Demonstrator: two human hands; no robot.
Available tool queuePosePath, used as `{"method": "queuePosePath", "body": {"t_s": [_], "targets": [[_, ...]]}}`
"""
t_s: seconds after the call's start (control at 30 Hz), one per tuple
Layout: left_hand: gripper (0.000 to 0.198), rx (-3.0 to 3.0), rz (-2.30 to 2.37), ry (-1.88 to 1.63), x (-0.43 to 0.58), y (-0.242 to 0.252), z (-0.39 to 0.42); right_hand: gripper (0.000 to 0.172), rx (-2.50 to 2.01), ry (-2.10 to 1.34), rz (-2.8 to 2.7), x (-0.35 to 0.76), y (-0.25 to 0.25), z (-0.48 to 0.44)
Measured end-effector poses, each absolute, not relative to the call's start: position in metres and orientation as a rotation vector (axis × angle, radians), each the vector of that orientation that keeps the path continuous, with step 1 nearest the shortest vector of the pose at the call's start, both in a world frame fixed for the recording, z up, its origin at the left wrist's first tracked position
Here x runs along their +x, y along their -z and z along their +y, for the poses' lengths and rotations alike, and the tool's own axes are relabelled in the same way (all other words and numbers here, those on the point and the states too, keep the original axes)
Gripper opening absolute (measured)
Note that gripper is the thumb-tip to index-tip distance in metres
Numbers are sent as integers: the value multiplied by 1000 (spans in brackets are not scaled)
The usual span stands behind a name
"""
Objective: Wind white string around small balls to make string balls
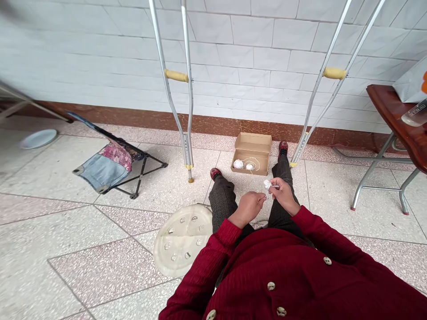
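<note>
On the floor [66, 249] of pale speckled tiles, a person in a dark red cardigan sits with both legs stretched toward the white tiled wall [100, 53]. Two metal crutches lean on that wall, one crutch [187, 133] just outside the person's left foot and the other crutch [320, 93] outside the right foot. An open cardboard box [252, 142] lies on the floor between the feet, with two white balls [238, 164] inside it. A round pale tray [180, 249] with small pieces on it lies touching the left leg. A folding stool [110, 164] and a plate [38, 138] are farther left. A brown table [393, 115] stands at the right.

Both hands are raised above the knees, near each other but apart. The right hand [283, 193] is the farther forward, and its thumb and fingertips grip a small white lump [267, 183]. The left hand [249, 205] is back-up, with its fingertips pinched together and pointing toward the right hand. Whether it pinches anything cannot be told.

The lump sits at the right hand's fingertips, on the side toward the box. It is too small to tell its long axis or which way it points.
</note>
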State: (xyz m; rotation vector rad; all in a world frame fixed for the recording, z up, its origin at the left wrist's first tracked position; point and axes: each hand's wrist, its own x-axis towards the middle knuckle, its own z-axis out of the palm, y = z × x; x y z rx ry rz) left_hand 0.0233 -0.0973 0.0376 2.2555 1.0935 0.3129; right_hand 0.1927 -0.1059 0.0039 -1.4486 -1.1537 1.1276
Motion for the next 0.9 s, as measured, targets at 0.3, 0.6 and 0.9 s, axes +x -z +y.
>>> {"method": "queuePosePath", "body": {"t_s": [0.3, 0.6, 0.9], "targets": [[22, 2671, 891, -338, 20, -68, -101, 11, -1491, -1032, -1321, 190, -1, -118], [30, 2198, 882, -455, 16, -52, -59, 21, -1247, -1536, -1020, 182, -28, -144], [35, 1986, 910, -366, 26, -25, -102, 21, -1368, -1184, -903, 208, -29, -96]]}}
